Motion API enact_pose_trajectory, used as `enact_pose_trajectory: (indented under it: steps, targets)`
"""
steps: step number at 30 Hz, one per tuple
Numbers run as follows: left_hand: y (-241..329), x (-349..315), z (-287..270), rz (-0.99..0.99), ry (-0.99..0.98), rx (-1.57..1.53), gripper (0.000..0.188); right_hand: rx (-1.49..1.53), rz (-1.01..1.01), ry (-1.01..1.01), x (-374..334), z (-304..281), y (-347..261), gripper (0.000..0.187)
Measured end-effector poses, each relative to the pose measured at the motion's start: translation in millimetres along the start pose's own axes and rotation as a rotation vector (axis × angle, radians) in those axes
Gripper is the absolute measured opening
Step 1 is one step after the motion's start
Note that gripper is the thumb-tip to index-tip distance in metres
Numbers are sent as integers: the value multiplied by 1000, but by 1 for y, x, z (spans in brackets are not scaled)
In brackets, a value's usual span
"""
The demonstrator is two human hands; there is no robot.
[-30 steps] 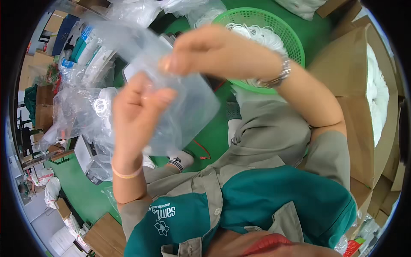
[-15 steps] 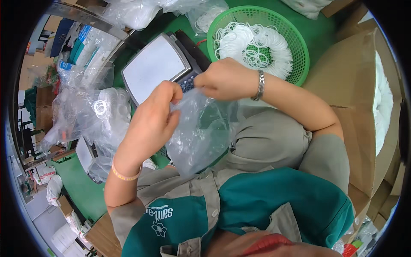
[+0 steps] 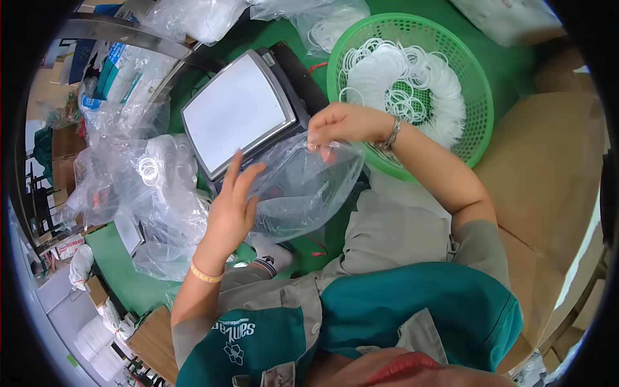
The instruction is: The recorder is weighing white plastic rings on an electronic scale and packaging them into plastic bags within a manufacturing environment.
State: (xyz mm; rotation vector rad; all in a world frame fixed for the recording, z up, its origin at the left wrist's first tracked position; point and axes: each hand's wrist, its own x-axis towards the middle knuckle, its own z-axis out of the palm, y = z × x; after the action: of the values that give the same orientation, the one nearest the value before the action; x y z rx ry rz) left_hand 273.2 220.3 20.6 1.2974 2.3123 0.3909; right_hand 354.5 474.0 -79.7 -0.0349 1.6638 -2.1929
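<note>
A clear plastic bag (image 3: 293, 216) hangs in front of me, its mouth spread wide. My right hand (image 3: 345, 126) pinches the bag's upper rim between closed fingers. At the bag's left side is my left hand (image 3: 229, 213), open, fingers stretched out and apart; I cannot tell whether it touches the film. Just beyond both hands lies a scale (image 3: 235, 109) with a flat white top, partly covered by the bag. To the far right of the scale, a green plastic basket (image 3: 478, 97) holds many thin white rings (image 3: 380, 74), some stacked in a curved row, others loose.
Clear bags with white rings (image 3: 155, 171) are heaped at the left, below a metal rail (image 3: 122, 29). A large cardboard box (image 3: 548, 148) stands at the right. More filled bags (image 3: 193, 16) lie at the back on the green floor (image 3: 122, 277). My foot in a white sock (image 3: 276, 257) is below the bag.
My left hand has spread its fingers from a curled hold. The bag's mouth has opened wider, and its body has swung up. My right hand has shifted slightly right, still pinching the rim.
</note>
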Motion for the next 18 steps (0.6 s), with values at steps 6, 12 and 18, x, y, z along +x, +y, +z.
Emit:
enact_pose_trajectory:
  steps: [6,12,18]
  targets:
    - [-31,7,-2,127,82,-79,25,-776,35,1374,-36,-221,111,75]
    - [-34,16,-14,124,-22,65,27,-642,283,1215,-44,-254,125,118]
    - [-1,17,-30,-31,53,177,46,-706,368,826,-35,-218,88,86]
